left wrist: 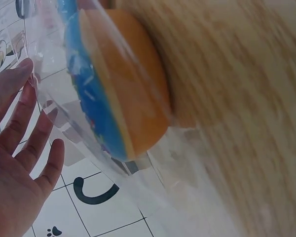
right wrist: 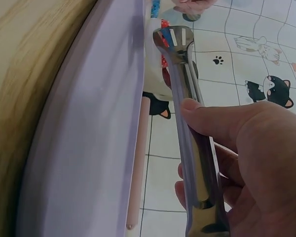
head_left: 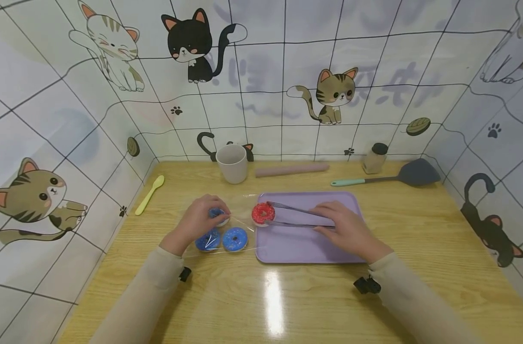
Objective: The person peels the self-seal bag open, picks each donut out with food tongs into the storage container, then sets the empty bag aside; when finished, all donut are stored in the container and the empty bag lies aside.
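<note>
My left hand (head_left: 197, 220) pinches the edge of a clear plastic bag (left wrist: 172, 170) that holds several blue-iced toy donuts (head_left: 235, 239). One of these donuts is partly hidden behind the left fingers. In the left wrist view a blue donut (left wrist: 133, 84) with an orange base shows close up through the plastic. My right hand (head_left: 345, 227) grips metal tongs (right wrist: 185, 118), their arms spread apart. The tong tips are at a red donut (head_left: 258, 216) with sprinkles, one on its upper right and one on its lower right. This donut sits at the left edge of the purple tray (head_left: 304, 253).
Behind stand a light cup (head_left: 232, 165) and a dark-lidded jar (head_left: 375, 160), with a pinkish rolling pin (head_left: 291, 170) between them. A spatula (head_left: 418, 173) lies at the back right, a yellow spoon (head_left: 150, 195) at the left. Cat-patterned sheets wall the wooden table (head_left: 227, 296).
</note>
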Motion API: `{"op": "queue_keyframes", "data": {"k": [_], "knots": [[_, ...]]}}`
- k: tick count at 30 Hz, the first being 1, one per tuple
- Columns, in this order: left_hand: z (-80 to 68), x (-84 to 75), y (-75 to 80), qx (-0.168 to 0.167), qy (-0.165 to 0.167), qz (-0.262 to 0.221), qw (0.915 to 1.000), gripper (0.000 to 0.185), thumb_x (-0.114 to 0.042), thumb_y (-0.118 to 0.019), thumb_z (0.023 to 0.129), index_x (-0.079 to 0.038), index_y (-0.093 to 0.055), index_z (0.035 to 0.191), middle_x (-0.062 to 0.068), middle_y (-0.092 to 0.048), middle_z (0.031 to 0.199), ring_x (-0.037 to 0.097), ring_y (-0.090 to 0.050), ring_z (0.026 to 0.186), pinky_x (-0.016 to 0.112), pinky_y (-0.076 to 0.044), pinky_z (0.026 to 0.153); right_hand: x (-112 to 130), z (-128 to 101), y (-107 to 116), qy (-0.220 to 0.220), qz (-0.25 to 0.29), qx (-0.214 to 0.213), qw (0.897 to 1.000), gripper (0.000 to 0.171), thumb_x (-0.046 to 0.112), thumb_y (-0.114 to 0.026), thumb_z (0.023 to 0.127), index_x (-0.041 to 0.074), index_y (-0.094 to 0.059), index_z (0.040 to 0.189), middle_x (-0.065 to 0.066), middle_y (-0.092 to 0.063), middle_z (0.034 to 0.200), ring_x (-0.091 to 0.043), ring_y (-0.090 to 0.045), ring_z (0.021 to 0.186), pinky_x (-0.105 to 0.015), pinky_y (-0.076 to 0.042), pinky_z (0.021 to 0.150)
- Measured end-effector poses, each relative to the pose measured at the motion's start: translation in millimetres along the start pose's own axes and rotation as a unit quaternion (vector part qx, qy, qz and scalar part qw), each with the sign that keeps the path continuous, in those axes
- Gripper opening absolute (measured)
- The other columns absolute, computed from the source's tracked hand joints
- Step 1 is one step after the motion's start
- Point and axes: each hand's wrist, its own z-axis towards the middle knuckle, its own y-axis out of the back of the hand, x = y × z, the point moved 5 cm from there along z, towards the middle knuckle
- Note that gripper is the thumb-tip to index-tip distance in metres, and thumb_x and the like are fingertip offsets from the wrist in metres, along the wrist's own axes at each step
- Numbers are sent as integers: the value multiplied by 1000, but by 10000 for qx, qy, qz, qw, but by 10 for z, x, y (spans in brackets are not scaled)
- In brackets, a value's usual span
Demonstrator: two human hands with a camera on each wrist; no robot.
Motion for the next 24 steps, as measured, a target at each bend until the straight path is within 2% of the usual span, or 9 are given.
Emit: {"op": "queue_keyframes", "data": {"k": [7,15,19,24], "knots": [[-19,-31,26,-84,-187,-18,9998,3,-18,-81,91,-17,-79,93,-2,-75,103,21,-65,103,46,-55,94,-161,-230,181,-187,-179,-53,9997,48,17,-86,85,14,-70,130,-6,-69,125,-27,-65,116,-51,-56,94],[-9,-19,39,6,-150,-14,9999,5,-20,-79,93,-15,-79,94,-2,-75,104,21,-65,105,45,-54,95,-452,-439,405,-425,-371,-171,9983,48,10,-87,82,10,-71,127,-10,-69,123,-31,-64,113,-51,-56,88],[-13,-31,46,68,-112,-55,9999,6,-20,-79,93,-14,-79,95,-1,-75,105,22,-65,106,46,-54,97,-579,-530,518,-633,-379,-202,9971,48,9,-86,83,9,-70,128,-13,-69,127,-34,-63,117,-54,-55,91],[-18,-71,55,75,-133,-121,9998,7,-20,-78,94,-14,-79,95,-1,-75,105,22,-64,106,47,-54,97,-767,-693,616,-1029,-453,-119,9936,49,9,-86,84,12,-70,130,-9,-69,127,-33,-62,118,-52,-55,87]]}}
